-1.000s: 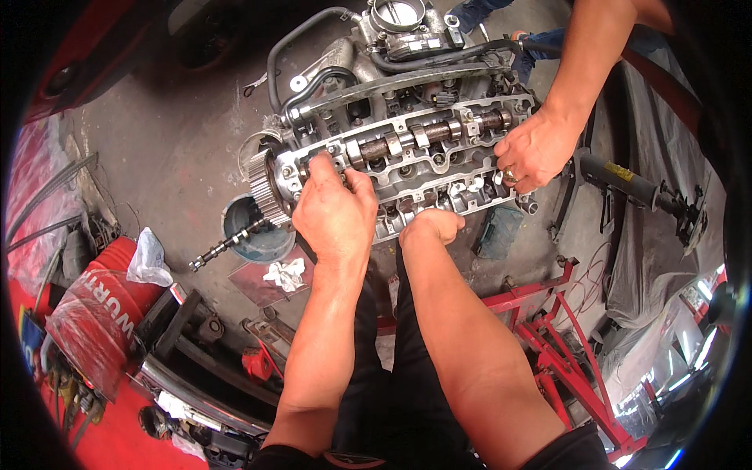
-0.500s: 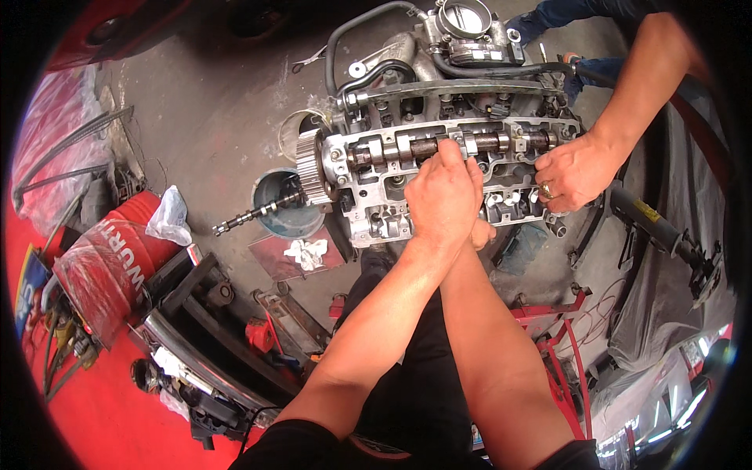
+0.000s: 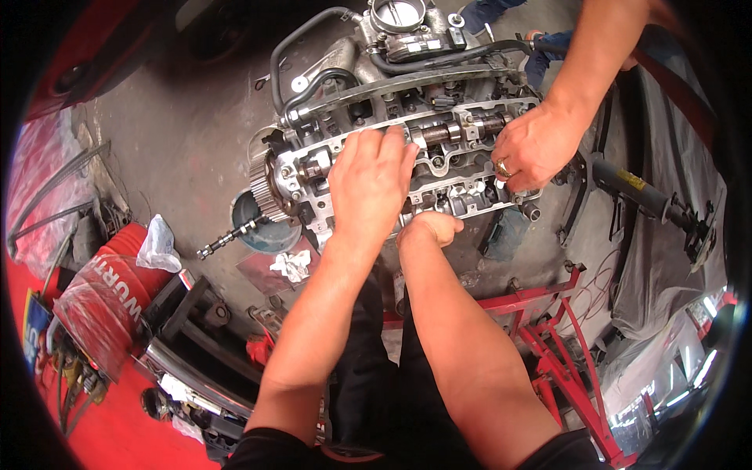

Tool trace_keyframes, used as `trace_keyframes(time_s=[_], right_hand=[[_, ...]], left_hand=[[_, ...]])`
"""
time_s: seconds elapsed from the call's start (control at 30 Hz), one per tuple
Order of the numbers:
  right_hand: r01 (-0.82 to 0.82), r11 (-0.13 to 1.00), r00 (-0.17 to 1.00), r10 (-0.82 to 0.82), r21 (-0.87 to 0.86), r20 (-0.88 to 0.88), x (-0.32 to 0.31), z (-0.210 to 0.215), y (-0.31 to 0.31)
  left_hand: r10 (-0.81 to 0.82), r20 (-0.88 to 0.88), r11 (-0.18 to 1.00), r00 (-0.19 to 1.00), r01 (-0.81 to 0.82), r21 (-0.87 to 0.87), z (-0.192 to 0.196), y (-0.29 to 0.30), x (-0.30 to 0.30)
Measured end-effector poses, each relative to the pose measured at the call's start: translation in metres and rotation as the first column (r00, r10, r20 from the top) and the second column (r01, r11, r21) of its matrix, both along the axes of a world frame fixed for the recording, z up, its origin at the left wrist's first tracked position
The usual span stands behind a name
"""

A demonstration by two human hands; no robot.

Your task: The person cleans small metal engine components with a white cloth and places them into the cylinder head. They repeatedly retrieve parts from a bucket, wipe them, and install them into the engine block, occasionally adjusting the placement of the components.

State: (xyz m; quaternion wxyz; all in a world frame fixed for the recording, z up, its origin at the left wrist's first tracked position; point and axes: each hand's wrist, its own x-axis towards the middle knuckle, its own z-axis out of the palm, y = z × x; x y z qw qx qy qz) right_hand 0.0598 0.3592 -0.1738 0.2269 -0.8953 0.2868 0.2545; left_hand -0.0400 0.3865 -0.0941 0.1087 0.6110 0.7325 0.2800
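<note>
At 12 o'clock from the view's centre, a cylinder head (image 3: pixel 464 174) is seen, its fitted camshaft (image 3: pixel 440 135) partly covered by the left hand (image 3: pixel 372 178), whose fingers are bent; whether anything is gripped cannot be told. The right hand (image 3: pixel 429 229) is curled at the 6 o'clock edge, its contents hidden. Another person's hand (image 3: pixel 534 150) is placed at 2 o'clock; a bucket (image 3: pixel 280 237) is crossed by a loose camshaft (image 3: pixel 227 240) at 9 o'clock

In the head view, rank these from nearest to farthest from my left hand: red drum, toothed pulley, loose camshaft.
From your left hand:
1. Toothed pulley: just left.
2. Loose camshaft: farther left, lower in view.
3. Red drum: farthest left.
</note>
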Motion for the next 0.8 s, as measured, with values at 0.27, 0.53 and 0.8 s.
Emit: trace_keyframes(time_s=[0.27,0.53,0.8], right_hand=[[-0.012,0.999,0.999,0.014,-0.052,0.049,0.014,-0.036,-0.014],[-0.043,0.999,0.998,0.042,0.007,0.054,0.01,-0.03,-0.013],[0.007,0.997,1.0,-0.005,0.076,-0.025,0.008,-0.025,-0.012]], left_hand=[[-0.379,-0.187,0.925,0.906,0.368,-0.093,-0.014,0.03,-0.013],[-0.49,0.038,0.87,0.871,0.491,-0.035,-0.01,0.036,-0.027],[-0.44,-0.206,0.893,0.874,0.4,-0.207,-0.006,0.038,-0.026]])
